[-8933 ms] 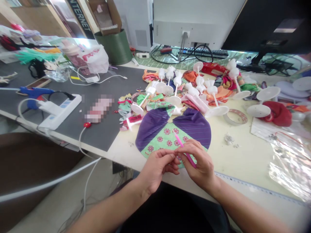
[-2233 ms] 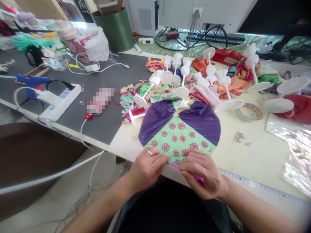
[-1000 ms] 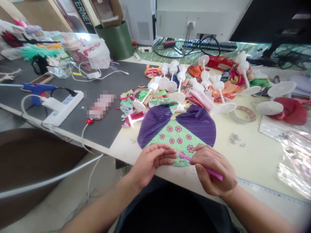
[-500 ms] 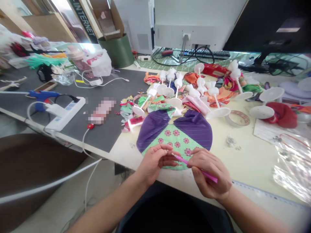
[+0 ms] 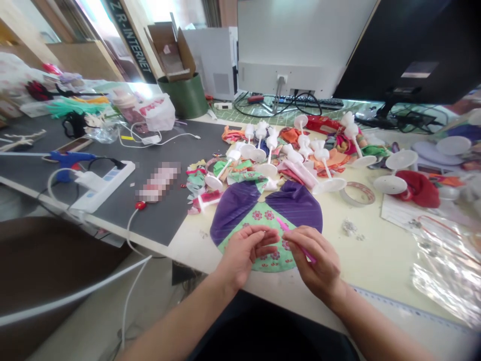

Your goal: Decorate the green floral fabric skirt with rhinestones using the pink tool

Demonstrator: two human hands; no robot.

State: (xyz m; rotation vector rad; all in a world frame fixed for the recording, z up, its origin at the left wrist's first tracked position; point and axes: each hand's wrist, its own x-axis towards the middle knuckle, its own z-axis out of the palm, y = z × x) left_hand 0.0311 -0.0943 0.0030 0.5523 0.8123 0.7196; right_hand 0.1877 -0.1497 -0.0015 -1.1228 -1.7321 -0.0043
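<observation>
My right hand (image 5: 319,258) grips a slim pink pen-like tool (image 5: 282,223), its tip slanting up and away from me. My left hand (image 5: 244,250) is just to the left, thumb and forefinger pinched together; anything between them is too small to make out. Beneath both hands lies a rounded cloth piece (image 5: 268,216), with a green flowered middle and dark purple striped sides. To the right on the table sits a little heap of tiny shiny pieces (image 5: 349,227).
Several white stands (image 5: 322,155) and colourful cloth scraps (image 5: 291,135) crowd the table behind the cloth piece. A tape roll (image 5: 358,194) and clear plastic packaging (image 5: 438,271) lie to the right. At left are a power strip (image 5: 107,188) and a blue glue gun (image 5: 71,159).
The pink tool's tip has swung from beside my left fingertips to pointing up and away. My right hand has turned with it. The view has shifted slightly.
</observation>
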